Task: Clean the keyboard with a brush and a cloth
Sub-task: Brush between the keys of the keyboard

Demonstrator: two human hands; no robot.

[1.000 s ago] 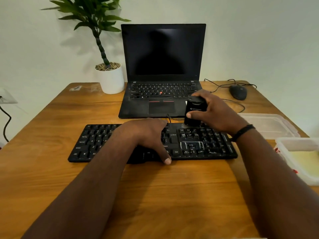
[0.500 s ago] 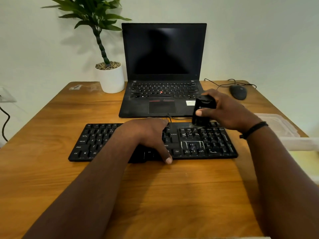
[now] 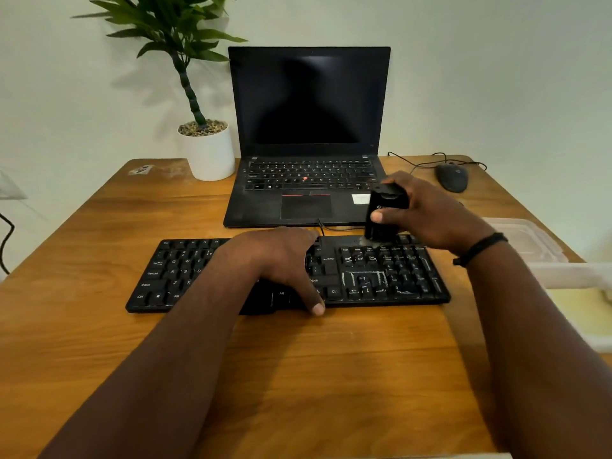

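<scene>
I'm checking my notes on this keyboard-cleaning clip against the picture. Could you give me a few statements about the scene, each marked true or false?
1. The right hand holds a black brush over the keyboard. True.
2. The left hand is lifted clear of the keyboard. False: it rests on it.
3. The laptop screen is dark. True.
4. The mouse lies left of the plant pot. False: it lies at the table's far right.

Wooden table [image 3: 82, 342] — keyboard [image 3: 390, 279], laptop [image 3: 308, 193], potted plant [image 3: 208, 154], mouse [image 3: 452, 177]; plastic containers [image 3: 530, 240]
</scene>
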